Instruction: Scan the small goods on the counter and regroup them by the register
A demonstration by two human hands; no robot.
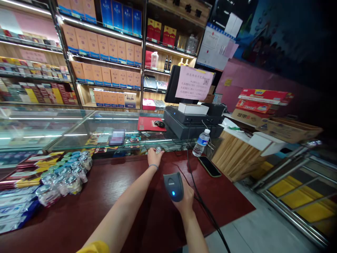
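My left hand is stretched forward to the far edge of the dark red counter, with fingers closed round a small jar. Only the jar's silvery lid shows clearly; my fingers hide most of the rest. Nearer to me, my right hand grips a dark barcode scanner above the counter, a blue light glowing on its top. To the left stand rows of small clear jars with silvery, green and blue lids, beside flat packets.
A water bottle stands near the right edge, with a phone lying beside it. Black cables run across the counter. Behind are a glass display case, a mouse on a red folder, and a monitor. Cardboard boxes lie at right.
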